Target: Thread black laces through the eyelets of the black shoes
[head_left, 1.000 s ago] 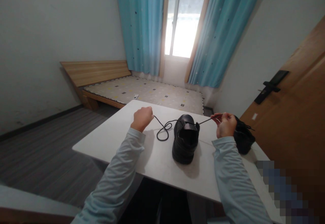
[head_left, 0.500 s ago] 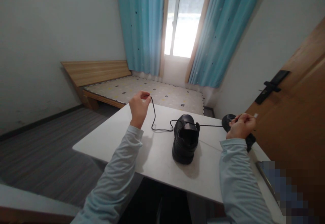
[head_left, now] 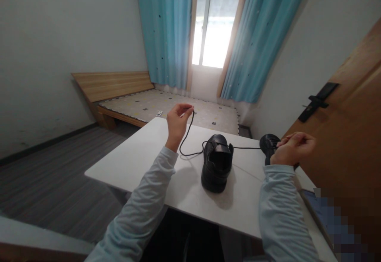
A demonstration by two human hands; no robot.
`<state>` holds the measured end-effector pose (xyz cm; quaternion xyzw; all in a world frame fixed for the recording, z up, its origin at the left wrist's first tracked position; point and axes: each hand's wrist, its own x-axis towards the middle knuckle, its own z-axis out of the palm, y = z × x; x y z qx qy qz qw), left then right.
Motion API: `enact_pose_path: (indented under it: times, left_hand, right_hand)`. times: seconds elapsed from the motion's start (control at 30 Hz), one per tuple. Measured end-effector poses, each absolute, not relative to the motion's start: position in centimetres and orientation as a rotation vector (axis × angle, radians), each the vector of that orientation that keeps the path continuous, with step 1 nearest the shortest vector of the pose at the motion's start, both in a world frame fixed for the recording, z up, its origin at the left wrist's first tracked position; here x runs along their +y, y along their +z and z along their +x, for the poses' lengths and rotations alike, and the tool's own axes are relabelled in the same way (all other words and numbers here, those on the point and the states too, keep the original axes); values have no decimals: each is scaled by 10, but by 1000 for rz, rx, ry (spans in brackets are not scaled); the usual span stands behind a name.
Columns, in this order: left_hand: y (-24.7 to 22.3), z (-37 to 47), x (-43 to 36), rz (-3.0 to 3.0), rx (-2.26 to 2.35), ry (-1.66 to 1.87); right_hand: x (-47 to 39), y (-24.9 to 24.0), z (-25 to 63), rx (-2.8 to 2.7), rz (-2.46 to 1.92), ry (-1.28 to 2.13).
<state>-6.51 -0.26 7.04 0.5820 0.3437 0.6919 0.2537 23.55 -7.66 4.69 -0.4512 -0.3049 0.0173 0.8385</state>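
Note:
A black shoe [head_left: 216, 173] stands on the white table [head_left: 131, 155], its opening facing me. A black lace [head_left: 190, 153] runs through its upper and out on both sides. Left of the shoe, my left hand [head_left: 179, 123] pinches one end of the lace, raised above the far table edge, with the lace hanging slack in a curve. My right hand [head_left: 293, 147] is closed on the other part, which stretches taut to the right from the shoe. Behind my right hand sits a second black shoe [head_left: 268, 143], partly hidden.
Beyond the table stands a bed [head_left: 127, 105] with a patterned mattress, a small white object [head_left: 159, 113] on it. A wooden door [head_left: 342, 143] with a black handle is at the right. Blue curtains [head_left: 166, 32] frame the window.
My left hand has moved right, toward the shoe, with the lace end, uncovering the small white object on the bed. My right hand has shifted slightly further right.

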Motion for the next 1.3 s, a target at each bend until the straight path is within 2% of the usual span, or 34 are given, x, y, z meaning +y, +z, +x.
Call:
enact_pose_path:
  times: [0.07,0.37,0.6,1.3]
  left_hand:
    - [69,-55,-5,1589,819,1805]
    - [48,-10,-18,1733,643,1271]
    - [31,-3,-14,1583,528,978]
    - [29,3,-19,1598,550,892]
  right_hand:
    - [-75,47,221,-778,-911,-58]
    - [-68,37,166,-1300,-1096,323]
    - [-68,32,152,-1318,-1052,535]
    - [-62,20,143,-1222,-1036,575]
